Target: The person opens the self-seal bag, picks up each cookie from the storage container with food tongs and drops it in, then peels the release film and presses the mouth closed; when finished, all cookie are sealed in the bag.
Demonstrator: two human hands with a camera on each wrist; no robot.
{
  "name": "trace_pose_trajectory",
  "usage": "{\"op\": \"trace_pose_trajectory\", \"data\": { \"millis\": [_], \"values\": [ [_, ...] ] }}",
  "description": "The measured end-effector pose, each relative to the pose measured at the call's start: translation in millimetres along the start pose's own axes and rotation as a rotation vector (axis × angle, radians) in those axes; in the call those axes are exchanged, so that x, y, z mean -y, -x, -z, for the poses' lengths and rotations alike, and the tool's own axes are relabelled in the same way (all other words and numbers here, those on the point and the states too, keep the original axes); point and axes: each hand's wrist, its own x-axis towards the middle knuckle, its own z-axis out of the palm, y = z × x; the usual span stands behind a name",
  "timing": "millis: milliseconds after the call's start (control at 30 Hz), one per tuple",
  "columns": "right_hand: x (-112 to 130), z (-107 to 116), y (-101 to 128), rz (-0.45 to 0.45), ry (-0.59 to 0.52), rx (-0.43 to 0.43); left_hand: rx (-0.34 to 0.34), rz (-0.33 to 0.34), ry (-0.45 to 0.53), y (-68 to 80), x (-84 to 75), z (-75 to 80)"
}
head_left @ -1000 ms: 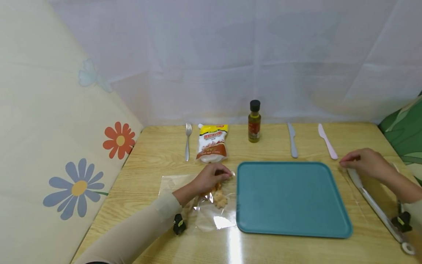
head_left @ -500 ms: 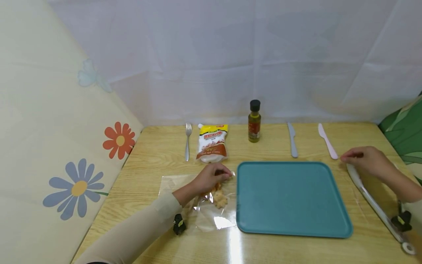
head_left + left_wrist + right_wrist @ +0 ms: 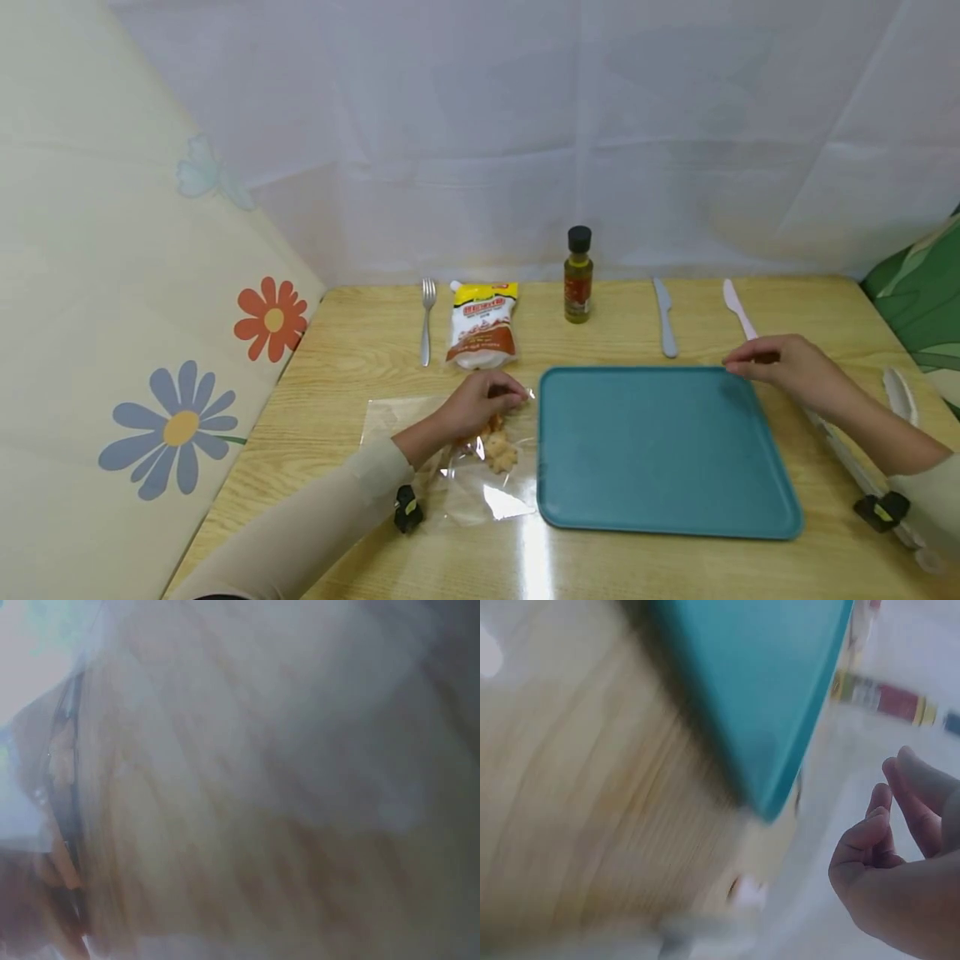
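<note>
At the left, my left hand [image 3: 480, 407] lies over a clear plastic bag [image 3: 397, 417], thumb and finger pinching near its back right corner. Under the hand show biscuit-like scalloped pieces [image 3: 501, 452], partly hidden. The left wrist view is mostly a brownish blur. My right hand [image 3: 787, 371] hovers at the back right corner of the teal tray [image 3: 667, 450], loosely curled. Thumb and forefinger come close together in the right wrist view, with nothing seen between them. A pair of tongs [image 3: 900, 396] lies beneath and beyond the right forearm, partly covered by it.
Along the back stand or lie a fork [image 3: 427, 321], a spouted pouch [image 3: 483, 325] with a yellow top, and a black-capped bottle [image 3: 578, 275]. Farther right lie a grey knife [image 3: 665, 318] and a pink knife [image 3: 739, 308], its handle hidden by the right hand.
My right hand has moved left from above the tongs to the tray's back right corner, uncovering one tong tip and covering the pink knife's handle. The left hand stays put.
</note>
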Motion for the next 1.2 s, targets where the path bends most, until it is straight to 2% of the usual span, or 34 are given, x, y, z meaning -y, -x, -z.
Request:
{"op": "trace_pose_trajectory", "data": {
  "millis": [167,333,433,733,833,967,1200],
  "values": [
    [27,-21,1,0.05,-0.03,0.027,-0.003,-0.004,-0.012,-0.3,-1.0,-0.2],
    [49,-45,3,0.139,-0.104,0.081,-0.002,-0.006,-0.019,0.1,-2.2,-0.1],
    [63,-63,4,0.168,-0.179,0.155,-0.002,-0.006,-0.02,1.2,-3.4,0.4],
    [97,-126,5,0.194,-0.405,0.451,-0.001,-0.016,-0.013,0.4,-0.7,0.9],
    [108,-143,8,0.184,-0.499,0.551,0.0,-0.014,-0.014,0.4,0.1,0.8],
    [122,-159,13,0.128,-0.63,0.684,0.001,-0.012,-0.021,0.6,-0.5,1.2],
    [134,-179,21,0.006,-0.778,0.822,-0.006,-0.019,-0.025,0.2,-1.9,0.6]
  ]
}}
